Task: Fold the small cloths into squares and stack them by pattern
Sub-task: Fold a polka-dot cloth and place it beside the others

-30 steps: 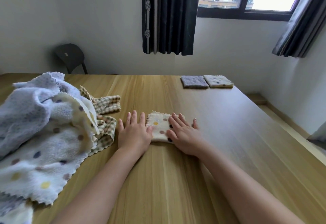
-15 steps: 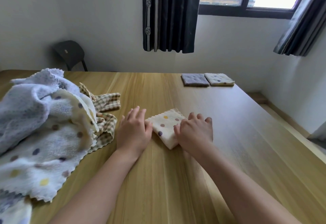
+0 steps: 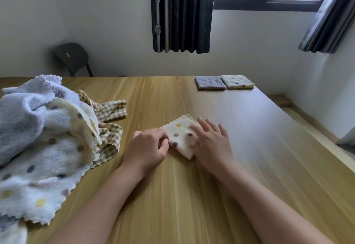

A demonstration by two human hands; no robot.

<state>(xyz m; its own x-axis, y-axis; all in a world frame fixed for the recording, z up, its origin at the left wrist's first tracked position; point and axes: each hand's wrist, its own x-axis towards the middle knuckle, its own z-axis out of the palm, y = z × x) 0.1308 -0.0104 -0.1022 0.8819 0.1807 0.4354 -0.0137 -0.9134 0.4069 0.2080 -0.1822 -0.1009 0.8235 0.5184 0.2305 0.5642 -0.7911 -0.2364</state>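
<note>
Fingers [image 3: 208,128] of the right hand [image 3: 211,146] are pressing flat on the folded cream polka-dot cloth [image 3: 179,135] on the light wooden table [image 3: 249,167], the curled left hand [image 3: 148,147] is pinching its edge, and carrying it to the far folded dotted square [image 3: 238,82] is probably coming next.

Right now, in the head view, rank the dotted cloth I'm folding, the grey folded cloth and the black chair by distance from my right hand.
1. Dotted folded cloth: touching, under the right hand.
2. Grey folded cloth: straight ahead at the far edge of the table.
3. Black chair: beyond the table, far left.
</note>
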